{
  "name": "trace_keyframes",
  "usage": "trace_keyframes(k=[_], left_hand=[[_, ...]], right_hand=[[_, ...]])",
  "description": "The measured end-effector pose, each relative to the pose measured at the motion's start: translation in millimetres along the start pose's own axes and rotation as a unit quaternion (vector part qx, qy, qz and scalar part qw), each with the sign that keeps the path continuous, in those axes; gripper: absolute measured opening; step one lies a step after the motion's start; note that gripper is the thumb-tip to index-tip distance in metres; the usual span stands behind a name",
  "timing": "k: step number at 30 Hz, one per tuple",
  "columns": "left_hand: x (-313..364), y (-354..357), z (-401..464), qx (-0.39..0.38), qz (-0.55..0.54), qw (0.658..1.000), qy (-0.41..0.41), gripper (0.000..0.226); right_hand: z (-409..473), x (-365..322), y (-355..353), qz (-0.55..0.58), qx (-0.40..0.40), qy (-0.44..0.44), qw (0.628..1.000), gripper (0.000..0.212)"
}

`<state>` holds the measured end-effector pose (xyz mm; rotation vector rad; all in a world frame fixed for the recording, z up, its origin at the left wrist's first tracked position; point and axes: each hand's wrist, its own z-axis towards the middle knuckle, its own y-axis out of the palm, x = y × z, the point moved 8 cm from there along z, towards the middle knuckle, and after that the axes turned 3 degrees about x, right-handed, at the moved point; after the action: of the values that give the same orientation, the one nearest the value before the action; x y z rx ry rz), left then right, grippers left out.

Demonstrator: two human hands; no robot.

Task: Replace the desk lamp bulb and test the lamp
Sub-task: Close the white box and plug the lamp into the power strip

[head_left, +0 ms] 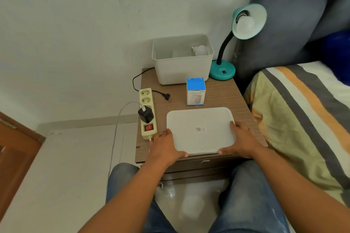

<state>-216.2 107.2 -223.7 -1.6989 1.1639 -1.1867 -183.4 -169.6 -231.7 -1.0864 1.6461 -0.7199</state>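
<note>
I see soft, even daylight with no hard glare; the wall (75, 24) reads pale and flat. Faint shadows sit under the bin (181, 66) at the nightstand's (227, 96) far edge. The wide lens bends the frame's edges, and the bedding (303, 109) and floor (56, 166) look smeared. The centre stays fairly sharp.
</note>
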Motion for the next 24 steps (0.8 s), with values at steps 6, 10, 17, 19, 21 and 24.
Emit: trace_keyframes(k=[6, 10, 17, 19, 21, 24], left_hand=[[-4, -1, -8, 0.029, -0.082, 0.996, -0.009, 0.119], [-1, -1, -12, 0.045, -0.135, 0.990, 0.007, 0.115], [13, -35, -11, 0.123, -0.172, 0.977, 0.032, 0.119], [19, -53, -8, 0.152, -0.177, 0.971, 0.046, 0.119], [23, -75, -4, 0.179, -0.187, 0.964, 0.055, 0.120], [26, -110, 9, 0.211, -0.199, 0.954, 0.070, 0.119]], right_hand=[[-10, -2, 1, -0.010, 0.012, -0.013, 1.000, 0.133], [-17, -4, -6, -0.004, 0.054, -0.018, 0.998, 0.128], [-20, -12, -46, -0.009, 0.125, -0.035, 0.992, 0.128], [-17, -20, -63, -0.009, 0.143, -0.047, 0.989, 0.127], [-13, -32, -83, -0.002, 0.167, -0.058, 0.984, 0.126], [2, -55, -115, 0.003, 0.194, -0.082, 0.978, 0.127]])
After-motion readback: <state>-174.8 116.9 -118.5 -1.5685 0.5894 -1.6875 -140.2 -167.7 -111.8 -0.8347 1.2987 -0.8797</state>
